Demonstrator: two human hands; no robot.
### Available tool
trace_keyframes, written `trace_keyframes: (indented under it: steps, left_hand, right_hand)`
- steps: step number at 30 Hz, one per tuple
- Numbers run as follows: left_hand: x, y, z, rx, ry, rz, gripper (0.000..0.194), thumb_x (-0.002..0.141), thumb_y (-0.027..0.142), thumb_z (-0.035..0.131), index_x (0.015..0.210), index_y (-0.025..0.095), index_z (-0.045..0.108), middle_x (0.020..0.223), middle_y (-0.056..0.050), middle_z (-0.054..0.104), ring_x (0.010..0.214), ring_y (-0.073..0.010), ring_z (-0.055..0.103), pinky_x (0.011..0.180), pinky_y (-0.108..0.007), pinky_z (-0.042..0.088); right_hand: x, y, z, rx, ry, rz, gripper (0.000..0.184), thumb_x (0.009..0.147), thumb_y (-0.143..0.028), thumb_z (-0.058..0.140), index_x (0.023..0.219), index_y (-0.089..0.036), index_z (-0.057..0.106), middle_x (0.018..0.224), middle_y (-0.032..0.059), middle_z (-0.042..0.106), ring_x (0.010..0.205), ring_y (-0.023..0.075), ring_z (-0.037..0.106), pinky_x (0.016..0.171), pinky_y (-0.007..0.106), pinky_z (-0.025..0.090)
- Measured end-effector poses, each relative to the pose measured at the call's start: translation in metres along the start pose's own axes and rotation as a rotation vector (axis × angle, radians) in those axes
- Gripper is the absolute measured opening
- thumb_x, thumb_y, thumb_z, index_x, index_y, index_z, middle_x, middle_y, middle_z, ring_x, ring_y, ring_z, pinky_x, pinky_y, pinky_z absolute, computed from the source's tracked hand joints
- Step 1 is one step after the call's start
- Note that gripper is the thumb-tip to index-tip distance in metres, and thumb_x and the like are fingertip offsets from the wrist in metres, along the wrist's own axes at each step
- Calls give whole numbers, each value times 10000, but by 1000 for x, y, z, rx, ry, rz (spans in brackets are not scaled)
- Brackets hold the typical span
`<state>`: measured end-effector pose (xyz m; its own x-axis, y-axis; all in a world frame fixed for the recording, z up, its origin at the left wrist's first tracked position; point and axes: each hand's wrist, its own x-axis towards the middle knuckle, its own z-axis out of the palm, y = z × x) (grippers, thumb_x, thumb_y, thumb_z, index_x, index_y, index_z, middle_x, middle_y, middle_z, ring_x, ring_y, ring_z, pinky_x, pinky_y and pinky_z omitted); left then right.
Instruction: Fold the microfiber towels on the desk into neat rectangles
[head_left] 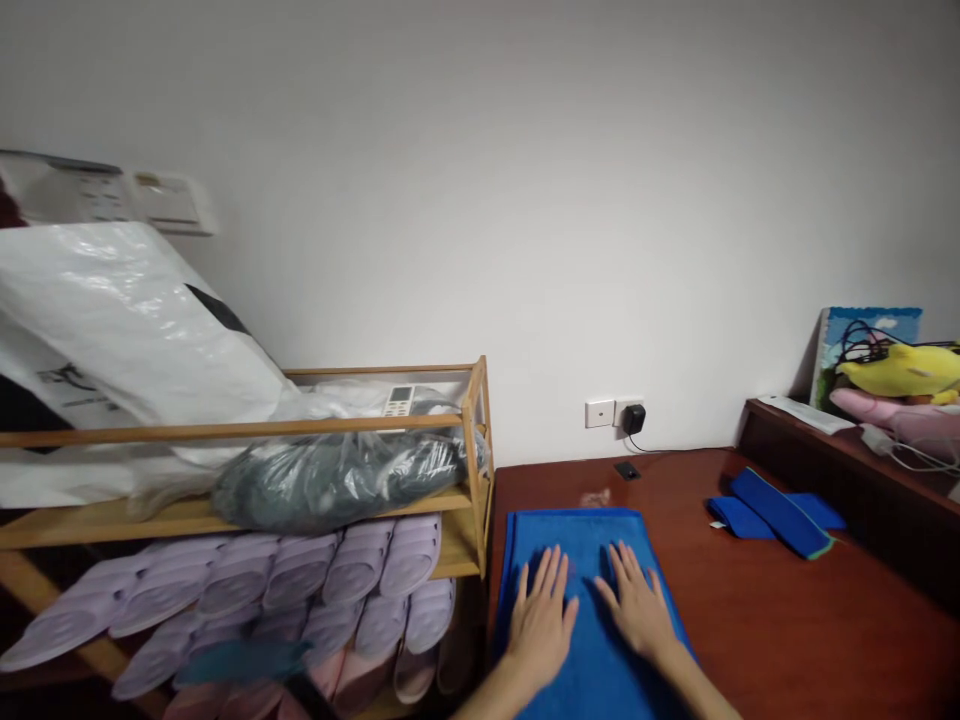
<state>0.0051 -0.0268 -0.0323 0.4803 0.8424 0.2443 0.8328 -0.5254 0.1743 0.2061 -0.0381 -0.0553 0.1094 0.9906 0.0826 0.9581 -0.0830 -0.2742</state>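
Observation:
A blue towel [577,535] lies spread flat on the dark red wooden table [750,620] in front of me. My left hand [541,615] rests palm down on the towel's left half with its fingers stretched out. Beside it, my right hand [637,600] lies flat on the right half, fingers spread too. Neither hand holds anything.
Folded blue towels [776,512] sit to the right near a raised ledge with plush toys [904,385]. A wooden rack [465,470] on the left holds bagged items and rows of lilac slippers [300,575]. A wall socket with a plugged charger [632,418] is behind.

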Motion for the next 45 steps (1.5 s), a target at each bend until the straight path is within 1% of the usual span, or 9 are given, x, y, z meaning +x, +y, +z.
trace_keyframes:
  steps: [3, 7, 16, 21, 27, 33, 38, 40, 45]
  left_hand:
    - [-36, 9, 2, 0, -42, 42, 554, 938, 462, 224, 1439, 268, 89, 1511, -16, 193, 1380, -227, 206, 1099, -492, 263]
    - [-58, 21, -9, 6, -28, -8, 534, 936, 452, 267, 1427, 261, 187, 1491, -44, 259, 1364, -246, 252, 1096, -488, 279]
    - [-119, 28, -16, -28, -43, 199, 674, 897, 505, 372, 1432, 330, 1, 1497, -21, 204, 1344, -276, 295, 1075, -474, 306]
    - [-120, 26, -9, 11, -30, 178, 703, 886, 478, 406, 1433, 332, -10, 1496, -26, 194, 1341, -281, 300, 1057, -485, 328]
    - [-134, 20, 13, 50, 0, 178, 786, 829, 389, 513, 1434, 342, 13, 1480, -13, 236, 1309, -276, 365, 1048, -451, 349]
    - [-115, 21, -9, -45, -50, 114, 662, 886, 370, 407, 1426, 352, 25, 1502, -6, 173, 1358, -274, 260, 1084, -502, 294]
    - [-91, 27, -15, -31, -66, -33, 555, 917, 442, 302, 1426, 321, 120, 1508, -18, 171, 1378, -266, 176, 1098, -558, 237]
    - [-94, 29, -8, -34, -80, -47, 584, 902, 468, 338, 1425, 316, 128, 1505, -33, 164, 1373, -275, 180, 1090, -557, 256]
    - [-112, 25, 5, -63, -133, 72, 631, 883, 466, 405, 1422, 350, 98, 1486, -32, 178, 1353, -280, 248, 1071, -548, 309]
  right_hand:
    - [-35, -9, 8, 9, 50, -75, 679, 852, -642, 197, 1419, -270, 243, 1509, 40, 216, 1389, 227, 184, 1105, 496, 210]
    - [-57, -14, 0, -5, 79, -79, 668, 865, -616, 213, 1400, -225, 304, 1489, 84, 265, 1378, 238, 219, 1100, 496, 228]
    - [-134, -9, 3, -16, 111, -141, 624, 849, -610, 313, 1406, -343, 227, 1479, 19, 287, 1366, 277, 235, 1062, 525, 306]
    - [-138, -5, 1, 5, 115, -155, 595, 858, -597, 307, 1397, -356, 237, 1476, 7, 285, 1355, 256, 264, 1066, 503, 316]
    - [-157, 9, 21, -48, 142, -50, 641, 784, -684, 362, 1347, -379, 334, 1433, 17, 346, 1312, 313, 339, 1004, 568, 362]
    - [-132, 11, 9, -21, 145, -173, 597, 853, -599, 313, 1397, -397, 174, 1480, -9, 273, 1355, 259, 265, 1053, 531, 318]
    - [-103, 3, -5, -7, 134, -180, 594, 863, -600, 276, 1402, -359, 210, 1496, 16, 248, 1375, 242, 216, 1087, 526, 248]
    - [-107, 0, 0, -23, 157, -129, 618, 845, -634, 275, 1395, -351, 247, 1495, 26, 244, 1372, 253, 220, 1078, 531, 262]
    - [-129, -3, 26, -71, 173, -11, 692, 767, -726, 323, 1325, -329, 422, 1430, 77, 365, 1317, 331, 328, 983, 559, 376]
